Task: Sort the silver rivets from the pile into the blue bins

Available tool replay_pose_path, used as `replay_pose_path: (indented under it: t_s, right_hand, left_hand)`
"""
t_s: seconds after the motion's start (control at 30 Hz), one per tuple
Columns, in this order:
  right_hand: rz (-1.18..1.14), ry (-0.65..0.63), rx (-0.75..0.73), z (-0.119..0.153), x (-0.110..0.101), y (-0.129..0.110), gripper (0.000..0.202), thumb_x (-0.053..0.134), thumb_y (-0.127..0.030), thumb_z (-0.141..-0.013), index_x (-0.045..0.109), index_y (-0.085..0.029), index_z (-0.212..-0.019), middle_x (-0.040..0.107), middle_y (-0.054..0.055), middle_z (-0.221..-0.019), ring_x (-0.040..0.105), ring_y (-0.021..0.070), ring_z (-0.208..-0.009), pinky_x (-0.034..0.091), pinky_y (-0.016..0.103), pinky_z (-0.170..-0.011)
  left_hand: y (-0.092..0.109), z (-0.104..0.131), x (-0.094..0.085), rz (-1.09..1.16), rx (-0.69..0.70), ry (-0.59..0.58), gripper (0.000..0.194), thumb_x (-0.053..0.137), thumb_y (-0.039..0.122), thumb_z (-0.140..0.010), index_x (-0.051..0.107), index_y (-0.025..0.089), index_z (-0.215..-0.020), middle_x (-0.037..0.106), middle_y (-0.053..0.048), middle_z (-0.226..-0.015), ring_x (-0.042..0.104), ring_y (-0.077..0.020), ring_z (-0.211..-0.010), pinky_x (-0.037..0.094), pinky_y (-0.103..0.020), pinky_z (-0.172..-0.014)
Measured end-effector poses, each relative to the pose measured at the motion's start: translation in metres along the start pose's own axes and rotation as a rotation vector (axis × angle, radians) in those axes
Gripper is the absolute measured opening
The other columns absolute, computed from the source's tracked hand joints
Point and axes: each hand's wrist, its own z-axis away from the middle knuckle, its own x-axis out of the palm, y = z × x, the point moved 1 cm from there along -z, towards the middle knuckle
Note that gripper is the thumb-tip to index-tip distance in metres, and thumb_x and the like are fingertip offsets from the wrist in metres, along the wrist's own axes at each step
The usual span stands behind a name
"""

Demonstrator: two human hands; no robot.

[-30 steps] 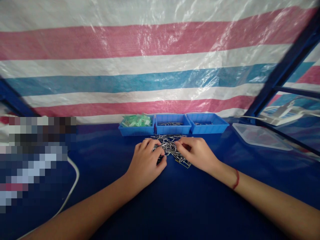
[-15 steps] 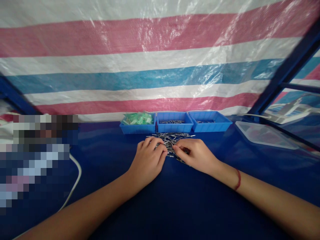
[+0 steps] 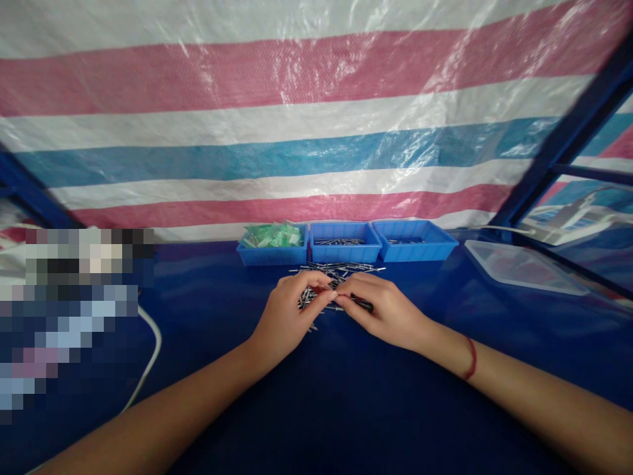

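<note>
Fingertips of my left hand (image 3: 291,313) and my right hand (image 3: 386,307) meet over a loose pile of thin metal rivets (image 3: 309,298) on the blue table. My left thumb and index finger pinch something too small to make out. The right thumb and index finger are pressed together beside them, with dark rivet-like pieces under the curled fingers. Just behind the pile stand three blue bins: the left bin (image 3: 274,256) holds green-and-clear packets (image 3: 277,235), the middle bin (image 3: 345,252) and the right bin (image 3: 420,251) hold metal pieces.
A clear plastic lid (image 3: 524,267) lies at the right, near a white device (image 3: 568,221) behind the frame bar. A white cable (image 3: 153,330) curves along the left, beside a blurred-out person. A striped sheet (image 3: 297,158) hangs behind the bins.
My left fingers have lifted off the pile and come together in a pinch. My right fingertips have shifted slightly and now meet the left ones. Rivets show below my left thumb.
</note>
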Motion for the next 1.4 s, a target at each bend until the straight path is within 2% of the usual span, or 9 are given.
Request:
replay_pose_path:
  t_s: [0.3,0.47,0.63,0.77,0.97,1.07,1.17,1.3,1.4]
  right_hand:
    - [-0.018,0.007,0.016,0.0,0.001,0.0,0.015,0.047,-0.023,-0.09,0.061,-0.018,-0.086,0.061,0.003,-0.074,0.055,0.0143,-0.069,0.044,0.028,-0.065]
    - [-0.053,0.037,0.047,0.001,0.003,0.002,0.012,0.05,-0.022,-0.088,0.06,-0.018,-0.086,0.062,0.003,-0.076,0.056,0.0139,-0.07,0.045,0.027,-0.065]
    - [-0.048,0.132,0.066,0.001,0.002,0.002,0.009,0.051,-0.019,-0.086,0.06,-0.017,-0.083,0.059,0.002,-0.071,0.055,0.0132,-0.066,0.044,0.026,-0.063]
    - [-0.042,0.22,0.079,0.0,-0.001,0.001,0.008,0.052,-0.017,-0.085,0.059,-0.018,-0.083,0.061,0.002,-0.074,0.055,0.0126,-0.066,0.045,0.026,-0.062]
    - [-0.005,0.234,-0.018,0.001,-0.003,-0.004,0.007,0.052,-0.016,-0.085,0.059,-0.018,-0.084,0.062,0.003,-0.076,0.056,0.0139,-0.07,0.045,0.028,-0.066]
    - [0.038,0.213,-0.052,-0.001,-0.01,0.0,0.008,0.052,-0.018,-0.085,0.058,-0.018,-0.079,0.062,0.003,-0.073,0.056,0.0143,-0.069,0.045,0.029,-0.067]
    - [0.127,0.339,0.061,-0.003,-0.027,0.017,0.01,0.051,-0.02,-0.084,0.059,-0.019,-0.078,0.064,0.003,-0.075,0.057,0.0145,-0.069,0.045,0.029,-0.066]
    - [0.339,0.636,0.385,-0.001,-0.061,0.055,0.009,0.056,-0.025,-0.079,0.061,-0.018,-0.076,0.063,0.002,-0.068,0.055,0.0154,-0.061,0.042,0.029,-0.06]
    - [0.452,0.705,0.527,0.006,-0.079,0.081,0.012,0.054,-0.026,-0.079,0.062,-0.018,-0.079,0.063,0.004,-0.069,0.054,0.0164,-0.059,0.04,0.03,-0.059]
  left_hand:
    - [0.001,-0.001,-0.002,0.054,-0.028,-0.027,0.011,0.054,0.027,-0.086,0.062,0.021,-0.088,0.069,-0.001,-0.084,0.064,-0.0157,-0.078,0.048,-0.029,-0.076]
    - [0.001,0.0,-0.002,0.04,0.0,-0.021,0.01,0.054,0.026,-0.086,0.062,0.021,-0.089,0.069,-0.001,-0.084,0.064,-0.016,-0.078,0.048,-0.03,-0.076]
    - [0.001,-0.001,-0.002,0.039,0.003,-0.028,0.008,0.054,0.023,-0.087,0.061,0.02,-0.089,0.068,-0.001,-0.086,0.063,-0.0163,-0.081,0.047,-0.03,-0.077]
    - [0.001,-0.002,-0.002,0.04,-0.008,-0.022,0.007,0.054,0.022,-0.087,0.06,0.02,-0.089,0.066,-0.001,-0.088,0.062,-0.0162,-0.083,0.046,-0.03,-0.077]
    - [-0.002,-0.002,0.001,0.026,0.0,-0.073,0.006,0.052,0.022,-0.088,0.058,0.02,-0.088,0.064,-0.002,-0.09,0.059,-0.0166,-0.088,0.045,-0.032,-0.081]
    - [-0.003,-0.001,0.003,-0.044,0.001,-0.081,0.014,0.053,0.024,-0.088,0.057,0.02,-0.1,0.063,-0.004,-0.099,0.056,-0.0191,-0.096,0.043,-0.036,-0.086]
    - [0.001,0.0,0.004,-0.142,0.028,-0.078,0.026,0.055,0.027,-0.086,0.053,0.021,-0.111,0.061,-0.005,-0.108,0.052,-0.0215,-0.104,0.039,-0.04,-0.09]
    - [0.008,0.003,0.004,-0.251,0.091,-0.167,0.015,0.058,0.026,-0.082,0.062,0.024,-0.096,0.058,-0.004,-0.111,0.048,-0.0236,-0.109,0.036,-0.042,-0.092]
    - [0.008,0.005,0.005,-0.307,0.088,-0.23,0.017,0.06,0.026,-0.078,0.064,0.025,-0.095,0.056,-0.004,-0.116,0.045,-0.026,-0.113,0.036,-0.045,-0.091]
